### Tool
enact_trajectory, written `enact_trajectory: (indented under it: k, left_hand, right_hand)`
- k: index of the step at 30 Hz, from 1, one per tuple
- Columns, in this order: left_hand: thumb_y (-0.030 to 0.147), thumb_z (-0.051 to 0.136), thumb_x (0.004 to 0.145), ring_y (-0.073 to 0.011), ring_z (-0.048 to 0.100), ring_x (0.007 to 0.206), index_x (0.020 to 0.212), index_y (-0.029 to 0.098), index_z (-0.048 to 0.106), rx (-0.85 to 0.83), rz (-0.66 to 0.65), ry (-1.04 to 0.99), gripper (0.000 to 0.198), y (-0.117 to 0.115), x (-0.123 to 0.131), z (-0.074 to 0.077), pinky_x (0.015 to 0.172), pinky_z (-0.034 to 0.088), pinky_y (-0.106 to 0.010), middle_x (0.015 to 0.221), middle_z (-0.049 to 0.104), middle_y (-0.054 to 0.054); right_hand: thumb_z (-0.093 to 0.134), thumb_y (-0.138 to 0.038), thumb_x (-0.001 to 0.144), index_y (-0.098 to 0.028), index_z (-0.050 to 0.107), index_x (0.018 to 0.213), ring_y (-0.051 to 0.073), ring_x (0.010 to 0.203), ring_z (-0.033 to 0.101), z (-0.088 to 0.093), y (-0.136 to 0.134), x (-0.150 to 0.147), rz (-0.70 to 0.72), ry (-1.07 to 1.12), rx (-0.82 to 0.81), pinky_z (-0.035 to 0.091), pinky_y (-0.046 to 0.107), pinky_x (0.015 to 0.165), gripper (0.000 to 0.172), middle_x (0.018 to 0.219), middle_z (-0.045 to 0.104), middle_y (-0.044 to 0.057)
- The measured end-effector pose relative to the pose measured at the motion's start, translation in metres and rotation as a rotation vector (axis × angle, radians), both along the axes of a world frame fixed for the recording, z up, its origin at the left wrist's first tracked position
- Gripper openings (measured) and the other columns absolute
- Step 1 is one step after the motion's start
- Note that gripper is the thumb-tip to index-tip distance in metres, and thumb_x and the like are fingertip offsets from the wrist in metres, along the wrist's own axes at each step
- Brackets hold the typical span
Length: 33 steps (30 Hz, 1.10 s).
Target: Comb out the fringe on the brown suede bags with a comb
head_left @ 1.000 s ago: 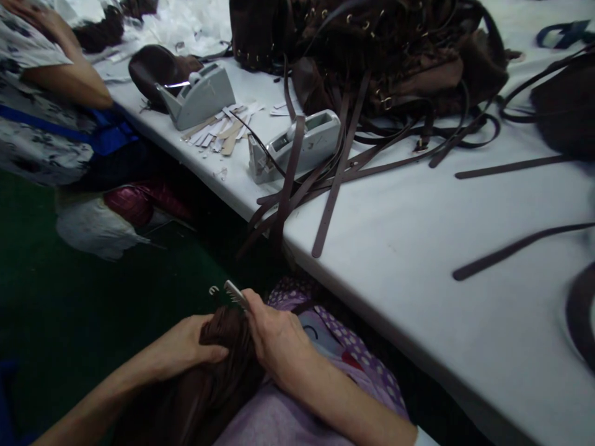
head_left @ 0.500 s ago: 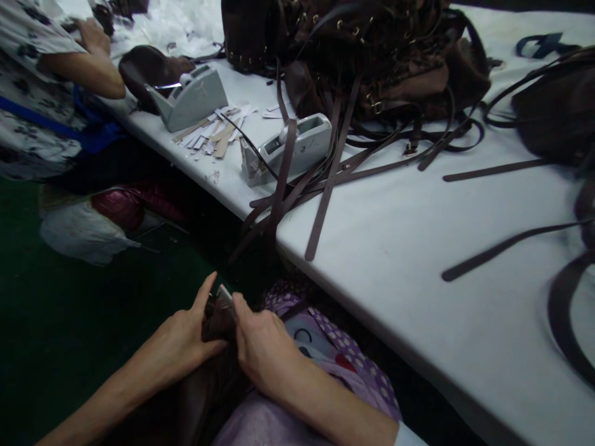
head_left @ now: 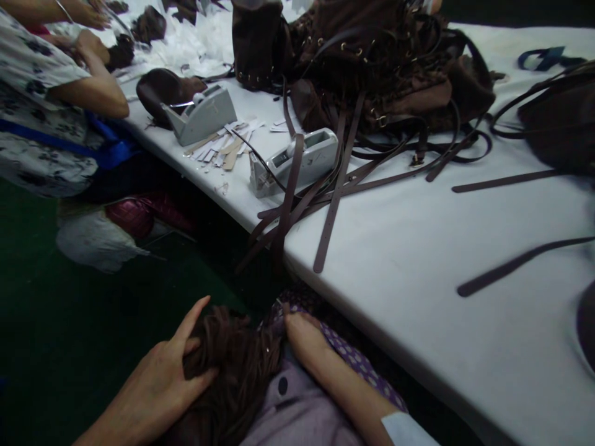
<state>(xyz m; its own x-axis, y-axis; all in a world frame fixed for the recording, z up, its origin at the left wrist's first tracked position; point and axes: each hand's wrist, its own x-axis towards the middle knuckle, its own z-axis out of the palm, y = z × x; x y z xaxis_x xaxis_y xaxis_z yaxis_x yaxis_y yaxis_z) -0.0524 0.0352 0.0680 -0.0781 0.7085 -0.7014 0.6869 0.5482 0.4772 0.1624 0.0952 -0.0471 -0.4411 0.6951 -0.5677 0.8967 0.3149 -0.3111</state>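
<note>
Low in front of me, over my lap, is a dark brown fringed leather piece (head_left: 232,359), its strips bunched together. My left hand (head_left: 162,371) grips its left side, with the thumb and a bent finger against it and the index finger stretched out. On the other side, my right hand (head_left: 304,337) is closed beside the table corner, just right of the fringe. A small bit of something shows at its fingertips, too dim to name. A purple dotted apron (head_left: 357,365) lies beneath my right forearm.
The white table (head_left: 418,248) bears brown leather bags (head_left: 372,74), loose straps (head_left: 330,210) and two grey tape dispensers (head_left: 302,161) (head_left: 209,114). Paper strips (head_left: 227,145) lie between the dispensers. Some straps hang over the near edge. A co-worker's arm (head_left: 100,87) rests at the far left.
My right hand has moved right, away from the brown piece and my left hand. The fringe now shows spread out between them. The silvery item formerly near my right fingertips is no longer plain.
</note>
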Motion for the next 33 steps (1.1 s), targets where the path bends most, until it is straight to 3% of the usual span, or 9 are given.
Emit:
enact_trajectory:
  k: [5,9,12,16,21,23,26,30,33]
  left_hand:
    - [0.031,0.059,0.077,-0.0263,0.070,0.075,0.150,0.021,-0.009,-0.026,-0.022,0.025,0.101,0.004,-0.004,-0.014,0.070,0.045,-0.032,0.083,0.073,-0.001]
    - [0.034,0.061,0.077,-0.0241,0.068,0.063,0.149,0.025,-0.011,0.044,-0.006,0.046,0.102,0.002,0.003,-0.017,0.058,0.044,-0.028,0.069,0.069,0.005]
    - [0.036,0.062,0.077,-0.0242,0.071,0.070,0.149,0.028,-0.007,0.074,0.069,0.041,0.101,-0.003,0.005,-0.010,0.063,0.048,-0.029,0.085,0.074,0.002]
    - [0.039,0.061,0.078,-0.0235,0.071,0.081,0.149,0.031,-0.003,0.076,0.133,0.006,0.096,-0.011,0.005,-0.005,0.072,0.052,-0.030,0.098,0.074,0.001]
    - [0.043,0.057,0.083,-0.0229,0.071,0.083,0.149,0.030,0.001,0.105,0.122,-0.058,0.087,-0.015,0.006,0.000,0.072,0.054,-0.031,0.095,0.073,0.001]
    - [0.043,0.057,0.083,-0.0235,0.070,0.089,0.148,0.031,0.004,0.120,0.161,-0.082,0.085,-0.015,0.001,0.007,0.078,0.054,-0.033,0.098,0.072,0.000]
    - [0.048,0.063,0.078,-0.0257,0.067,0.099,0.144,0.033,0.019,0.170,0.320,-0.081,0.081,-0.014,-0.018,0.014,0.084,0.054,-0.035,0.105,0.071,-0.002]
    - [0.049,0.066,0.076,-0.0278,0.065,0.105,0.139,0.027,0.033,0.145,0.363,-0.052,0.074,-0.003,-0.036,0.009,0.087,0.053,-0.037,0.109,0.071,-0.007]
    - [0.045,0.064,0.079,-0.0264,0.069,0.092,0.149,0.028,0.007,0.175,0.222,-0.016,0.092,0.009,-0.026,0.002,0.084,0.053,-0.040,0.101,0.073,-0.004]
  right_hand:
    - [0.038,-0.010,0.090,-0.015,0.030,0.143,0.025,0.083,0.070,0.048,0.004,0.004,-0.092,0.151,0.021,0.051,0.030,0.068,0.055,0.092,0.071,0.014]
    - [0.046,-0.013,0.083,-0.016,0.028,0.142,0.026,0.073,0.069,0.074,-0.025,-0.027,0.137,0.458,-0.002,0.051,0.033,0.063,0.062,0.087,0.072,0.011]
    - [0.046,-0.010,0.083,-0.012,0.033,0.139,0.030,0.076,0.069,0.052,-0.037,-0.034,0.247,0.341,0.001,0.052,0.038,0.065,0.058,0.085,0.071,0.015]
    - [0.037,-0.006,0.088,-0.014,0.037,0.138,0.031,0.086,0.068,0.020,-0.025,-0.028,0.069,0.268,-0.014,0.051,0.040,0.073,0.051,0.089,0.070,0.018]
    - [0.044,-0.013,0.089,-0.020,0.054,0.122,0.026,0.089,0.068,0.010,-0.002,-0.025,-0.093,0.337,-0.059,0.049,0.032,0.073,0.035,0.093,0.071,0.012]
    - [0.042,-0.017,0.092,-0.020,0.059,0.111,0.020,0.083,0.069,0.003,0.006,-0.018,-0.170,0.375,-0.093,0.047,0.025,0.069,0.025,0.090,0.071,0.008]
    - [0.029,-0.013,0.096,-0.011,0.058,0.110,0.014,0.059,0.066,-0.002,0.013,0.002,-0.300,0.380,-0.147,0.045,0.021,0.056,0.032,0.075,0.069,0.007]
    - [0.026,-0.016,0.098,-0.015,0.049,0.123,0.013,0.053,0.062,0.036,0.008,0.012,-0.372,0.481,-0.104,0.043,0.021,0.053,0.034,0.071,0.067,0.002]
    - [0.035,-0.018,0.095,-0.022,0.045,0.126,0.016,0.066,0.065,0.082,-0.007,-0.011,-0.191,0.658,0.039,0.045,0.023,0.058,0.033,0.081,0.069,0.002]
